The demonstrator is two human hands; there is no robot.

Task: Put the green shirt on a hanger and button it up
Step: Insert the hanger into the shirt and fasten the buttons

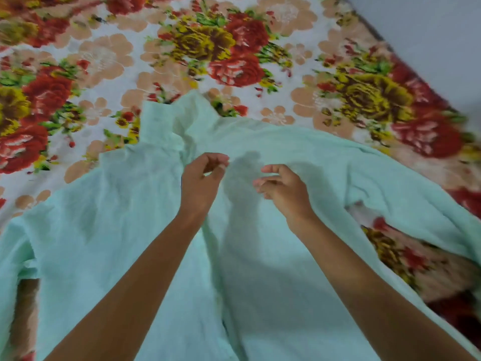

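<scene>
Head view. The green shirt (260,256) lies spread on the floral blanket (234,48), collar end away from me, its body running down toward the bottom of the frame and one sleeve trailing off to my right. I judge it is laid flat like this so that the front edges can be found and worked along the centre line.

My left hand (200,181) hovers over the upper chest of the shirt, fingers curled with thumb and fingertips brought close together; the blur does not let me confirm whether any cloth or button is pinched between them, so I cannot tell its hold. My right hand (282,188) sits just beside it, fingers loosely curled and apart, gripping nothing that I can see. Both hands cast a soft shadow on the fabric between them.

No hanger is visible in this view. No buttons or buttonholes can be made out either.

Materials: the shirt is a pale mint woven cloth, thin, soft, lightly crumpled, with folds bunched near the collar. The blanket is plush, printed with red, yellow and tan flowers on white. A plain pale wall (429,27) shows at upper right.
</scene>
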